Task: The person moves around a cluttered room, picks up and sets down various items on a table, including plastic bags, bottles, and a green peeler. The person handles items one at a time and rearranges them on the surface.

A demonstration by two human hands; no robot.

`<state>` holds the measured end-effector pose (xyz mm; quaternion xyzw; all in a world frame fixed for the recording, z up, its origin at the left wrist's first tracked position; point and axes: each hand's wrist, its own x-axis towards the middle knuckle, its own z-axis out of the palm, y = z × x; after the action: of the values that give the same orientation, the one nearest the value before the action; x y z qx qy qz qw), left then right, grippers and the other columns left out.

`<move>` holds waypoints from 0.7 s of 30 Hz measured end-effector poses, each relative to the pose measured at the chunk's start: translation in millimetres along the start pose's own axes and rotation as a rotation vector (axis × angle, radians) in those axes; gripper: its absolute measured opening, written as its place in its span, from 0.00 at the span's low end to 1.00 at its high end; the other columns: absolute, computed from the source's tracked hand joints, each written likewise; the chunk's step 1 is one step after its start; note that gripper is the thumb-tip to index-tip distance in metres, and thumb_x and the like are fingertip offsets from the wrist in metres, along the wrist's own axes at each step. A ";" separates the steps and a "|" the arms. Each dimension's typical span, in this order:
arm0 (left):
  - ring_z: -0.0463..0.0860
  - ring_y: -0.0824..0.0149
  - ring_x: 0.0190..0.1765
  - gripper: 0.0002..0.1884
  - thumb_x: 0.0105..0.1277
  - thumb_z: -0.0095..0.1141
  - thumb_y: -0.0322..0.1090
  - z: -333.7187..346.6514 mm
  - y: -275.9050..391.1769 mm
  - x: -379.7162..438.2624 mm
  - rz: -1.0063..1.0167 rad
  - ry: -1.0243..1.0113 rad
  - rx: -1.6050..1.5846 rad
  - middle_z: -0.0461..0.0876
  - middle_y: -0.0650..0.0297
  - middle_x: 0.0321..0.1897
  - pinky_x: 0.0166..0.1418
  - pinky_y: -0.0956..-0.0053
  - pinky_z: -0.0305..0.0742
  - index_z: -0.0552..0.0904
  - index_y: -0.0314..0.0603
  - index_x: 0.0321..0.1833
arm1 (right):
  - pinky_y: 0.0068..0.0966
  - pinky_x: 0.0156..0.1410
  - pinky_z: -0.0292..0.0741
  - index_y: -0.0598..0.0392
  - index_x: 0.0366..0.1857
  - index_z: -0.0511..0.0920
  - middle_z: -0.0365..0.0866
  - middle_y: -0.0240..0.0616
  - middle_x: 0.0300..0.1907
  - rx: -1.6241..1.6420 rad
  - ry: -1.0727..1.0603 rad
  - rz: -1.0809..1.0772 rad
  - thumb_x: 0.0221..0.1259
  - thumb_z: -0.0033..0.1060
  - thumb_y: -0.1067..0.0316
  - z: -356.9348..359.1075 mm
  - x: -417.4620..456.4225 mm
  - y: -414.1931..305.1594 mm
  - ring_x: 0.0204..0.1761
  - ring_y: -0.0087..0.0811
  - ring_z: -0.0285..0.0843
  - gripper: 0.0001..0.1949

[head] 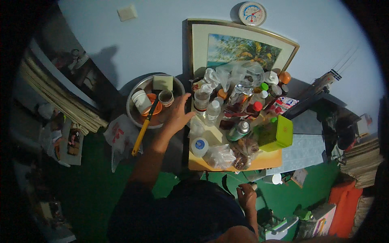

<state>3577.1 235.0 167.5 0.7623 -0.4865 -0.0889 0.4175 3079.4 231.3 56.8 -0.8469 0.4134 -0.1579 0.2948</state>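
My left hand [179, 115] reaches out with its fingers apart, between a metal basin [130, 117] and the crowded wooden table [194, 164]. In the basin are a white plastic tub [141, 101], an orange bowl [157, 108], a small cup [166, 97] and a pale square block [163, 82]. A yellow-and-black tool [146, 124] leans over the basin's rim. Near my left fingertips stand a clear plastic cup [201, 100] and a clear bottle with a white cap [213, 112]. My right hand [247, 194] hangs low beyond the table's front edge, its fingers curled near a small pale object [254, 186].
A spray can [239, 130], a lime-green container [278, 133], a white bottle with a blue top [200, 147] and plastic bags [221, 156] crowd the table. Behind them a framed picture [243, 51] leans on the wall. A white mug [276, 179] sits below the right side.
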 end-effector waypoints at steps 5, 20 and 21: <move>0.73 0.42 0.79 0.47 0.61 0.78 0.35 22.9 -19.1 39.5 0.034 -0.068 0.031 0.72 0.43 0.78 0.81 0.52 0.70 0.65 0.44 0.83 | 0.43 0.46 0.85 0.57 0.44 0.87 0.90 0.48 0.46 0.034 0.009 0.064 0.65 0.74 0.70 10.8 0.5 -17.1 0.44 0.51 0.91 0.08; 0.76 0.45 0.78 0.43 0.63 0.75 0.30 67.2 -49.6 62.4 0.040 -0.018 -0.056 0.76 0.47 0.77 0.80 0.55 0.72 0.69 0.45 0.81 | 0.45 0.48 0.85 0.57 0.45 0.86 0.89 0.50 0.45 0.018 0.025 0.212 0.65 0.74 0.70 21.6 0.8 -30.7 0.44 0.55 0.90 0.08; 0.76 0.45 0.78 0.43 0.63 0.75 0.30 64.3 -49.4 60.4 0.033 -0.017 -0.072 0.75 0.47 0.78 0.80 0.56 0.72 0.69 0.45 0.82 | 0.45 0.48 0.85 0.57 0.45 0.86 0.89 0.50 0.45 -0.005 0.026 0.202 0.65 0.74 0.70 23.4 1.7 -29.2 0.44 0.56 0.90 0.08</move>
<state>3606.1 159.1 107.2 0.7377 -0.4991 -0.1061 0.4420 3110.1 252.8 57.1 -0.7995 0.5010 -0.1371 0.3016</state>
